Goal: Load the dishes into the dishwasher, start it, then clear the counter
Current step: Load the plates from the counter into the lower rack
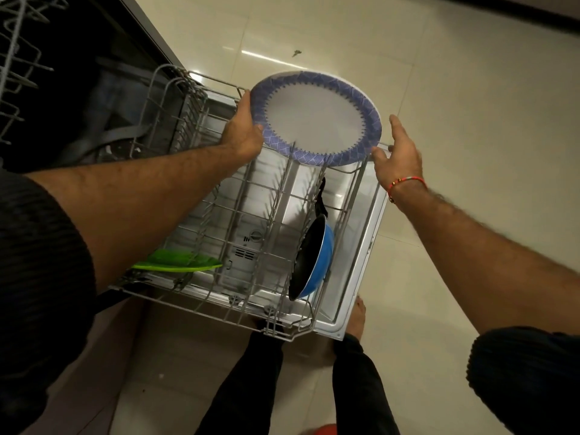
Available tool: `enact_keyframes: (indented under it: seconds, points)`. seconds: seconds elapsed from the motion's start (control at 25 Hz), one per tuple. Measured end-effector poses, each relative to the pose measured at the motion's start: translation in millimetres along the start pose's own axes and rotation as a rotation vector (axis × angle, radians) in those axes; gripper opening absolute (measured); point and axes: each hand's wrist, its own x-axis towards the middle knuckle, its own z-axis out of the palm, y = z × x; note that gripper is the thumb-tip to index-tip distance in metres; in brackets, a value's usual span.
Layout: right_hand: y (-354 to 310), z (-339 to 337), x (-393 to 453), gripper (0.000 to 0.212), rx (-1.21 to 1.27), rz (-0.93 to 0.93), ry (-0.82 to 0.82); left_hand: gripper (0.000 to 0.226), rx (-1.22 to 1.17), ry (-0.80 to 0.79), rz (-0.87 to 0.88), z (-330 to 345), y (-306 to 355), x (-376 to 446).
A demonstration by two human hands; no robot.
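Loading is partway: a blue frying pan [317,262] with a dark non-stick inside stands on edge among the tines of the pulled-out wire lower rack [251,221], a glossy green plate [177,263] leans at its near left, and much of the rack looks unfilled, so starting the machine and clearing the tabletop are, I judge, still ahead. The left hand [243,133] has its grip clasped on the rim of a round, smooth white plate with a blue patterned border [315,119], held over the rack's far end, while the right hand [397,152] is released, fingers spread beside the plate's edge.
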Motion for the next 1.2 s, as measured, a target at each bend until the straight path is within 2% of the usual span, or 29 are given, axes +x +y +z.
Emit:
enact_keyframes:
  seconds: [0.12,0.2,0.48,0.64,0.8,0.96,1.2]
  points:
    - [-14,-10,-19,0.056,-0.011,-0.041,0.023,0.059,-0.029,0.003,0.066,-14,2,-36]
    - [-30,-18,-46,0.048,0.022,-0.107,-0.023,0.060,-0.041,0.038,0.065,-29,9,-74]
    - [-144,-67,-202,0.032,0.104,-0.347,-0.375,0.054,-0.161,0.282,0.039,-106,41,-273]
    - [-208,-78,-300,0.026,0.089,-0.524,-0.579,0.049,-0.227,0.503,0.029,-152,43,-401]
    - [-270,-67,-393,0.026,0.000,-0.745,-0.738,0.048,-0.312,0.736,-0.063,-196,11,-513]
    - [-319,-26,-487,0.027,-0.038,-0.959,-0.834,0.048,-0.336,0.983,-0.104,-237,-46,-611]
    - [-367,61,-655,0.026,-0.006,-1.023,-1.001,0.048,-0.443,1.233,-0.210,-277,-172,-760]
